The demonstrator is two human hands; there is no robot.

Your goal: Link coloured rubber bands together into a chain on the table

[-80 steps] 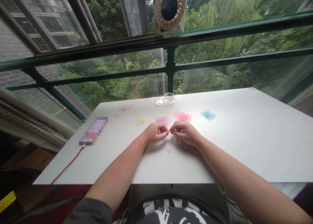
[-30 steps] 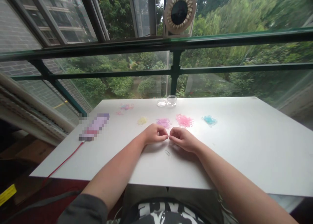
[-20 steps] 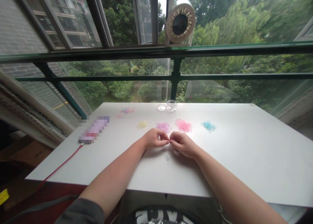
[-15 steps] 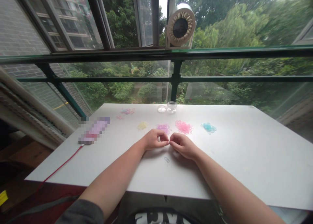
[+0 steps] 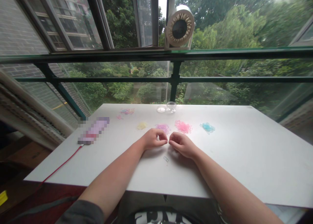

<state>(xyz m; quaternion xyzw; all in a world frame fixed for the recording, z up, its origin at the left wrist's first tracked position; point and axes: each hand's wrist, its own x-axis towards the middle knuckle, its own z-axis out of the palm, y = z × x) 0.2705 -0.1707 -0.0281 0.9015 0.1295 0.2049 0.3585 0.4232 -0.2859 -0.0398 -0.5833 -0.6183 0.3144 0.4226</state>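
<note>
My left hand [image 5: 155, 139] and my right hand [image 5: 181, 143] meet fingertip to fingertip above the white table, each in a pinch. Whatever lies between the fingertips is too small to make out. Just beyond the hands is a pile of purple loops [image 5: 162, 128], with pink loops [image 5: 183, 126] to its right and pale yellow loops [image 5: 141, 125] to its left. Blue loops [image 5: 207, 127] lie farther right. Between my forearms, nearer to me, a small greyish loop [image 5: 166, 159] rests on the table.
A clear round container [image 5: 171, 108] and its clear lid [image 5: 161, 109] stand at the table's far edge. Mixed coloured loops [image 5: 127, 111] lie at back left. A blurred-out phone-like object [image 5: 94, 131] with a red cable [image 5: 62, 164] is on the left. A fan [image 5: 180, 28] stands behind the railing [image 5: 110, 57].
Both hands keep their pinch at nearly the same spot. The whole view has shifted very slightly; the things on the table lie as before.
</note>
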